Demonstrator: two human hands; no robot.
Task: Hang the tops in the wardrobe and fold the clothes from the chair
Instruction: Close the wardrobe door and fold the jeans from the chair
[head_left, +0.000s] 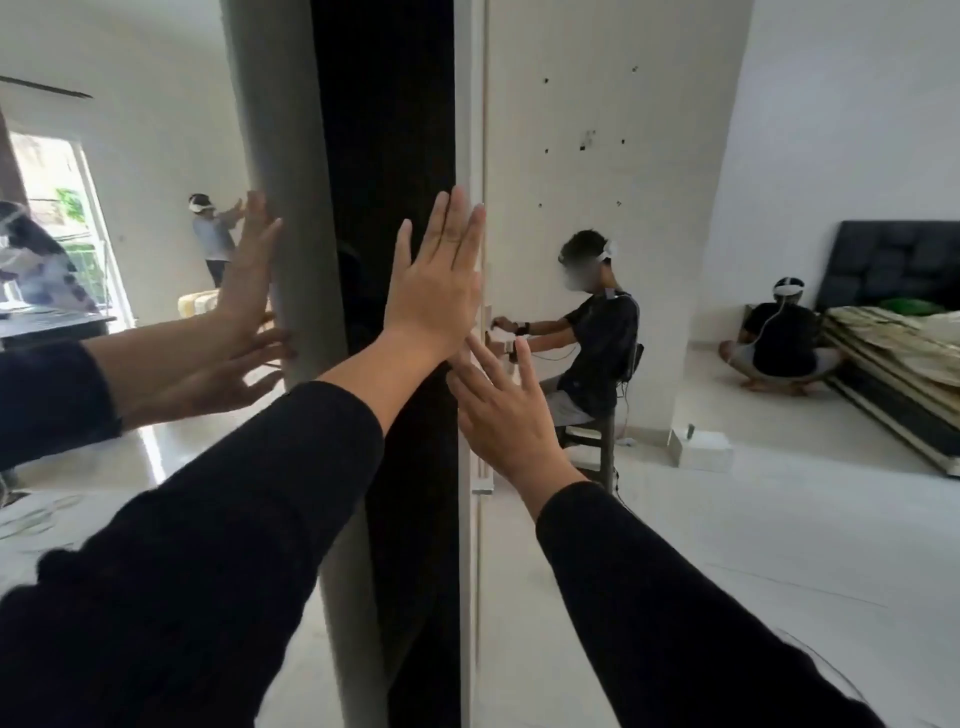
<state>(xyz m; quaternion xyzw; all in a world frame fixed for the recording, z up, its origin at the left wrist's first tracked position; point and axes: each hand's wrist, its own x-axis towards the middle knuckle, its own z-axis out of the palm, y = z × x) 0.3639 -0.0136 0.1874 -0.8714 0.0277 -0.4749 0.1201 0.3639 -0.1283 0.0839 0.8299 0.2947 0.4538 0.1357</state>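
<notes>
At the left of your view stands the mirrored wardrobe door (156, 156), and its grey edge (291, 208) runs top to bottom as a tall vertical strip; the hands shown on that glass are only reflections of yours. Just right of that edge is the dark gap (384, 156) into the wardrobe, also long and upright, and too black to show whether any tops hang inside. Your left hand (439, 275) reaches across that gap, fingers straight and close together, pointing up, its fingertips touching or nearly touching the white edge of the right door (470, 130). Your right hand (506, 410) sits lower and just right of it, fingers spread and loose, lying on the same door beside the pale handle strip (485, 338); it grips nothing. So both hands are on the right side of the opening, the left one higher and nearer the gap. I'd judge the coming move to be a sideways push or pull across that vertical seam. No tops, hangers or chair clothes show near you; the seated person (597, 332) and the bed (898, 343) appear farther right, seemingly as reflections.
</notes>
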